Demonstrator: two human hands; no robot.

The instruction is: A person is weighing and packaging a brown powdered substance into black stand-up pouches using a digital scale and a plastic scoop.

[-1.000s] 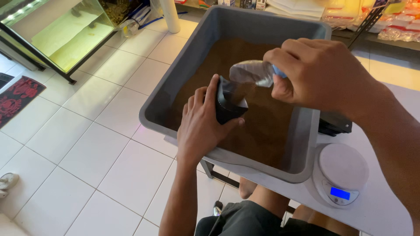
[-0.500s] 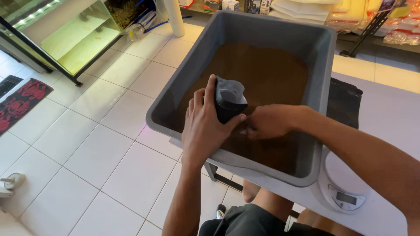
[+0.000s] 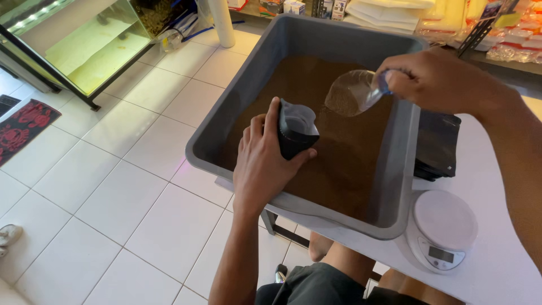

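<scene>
A small black pouch (image 3: 296,134) of smooth, matte film stands upright with its mouth spread open, resting on fine brown granules (image 3: 339,152) that fill a deep grey plastic tub (image 3: 248,96). The left hand (image 3: 262,164) wraps the pouch from behind, thumb along one side, fingers closed around it. Just above and to the right, the right hand (image 3: 440,82) grips the blue handle of a clear plastic scoop (image 3: 351,93), rounded and partly loaded with the same granules, tilted towards the pouch but apart from it. The tub sits on a white surface (image 3: 502,271). Beside it lie a stack of flat black pouches (image 3: 437,144) and a round white kitchen scale (image 3: 443,229). Glossy white floor tiles (image 3: 113,186) lie below.
</scene>
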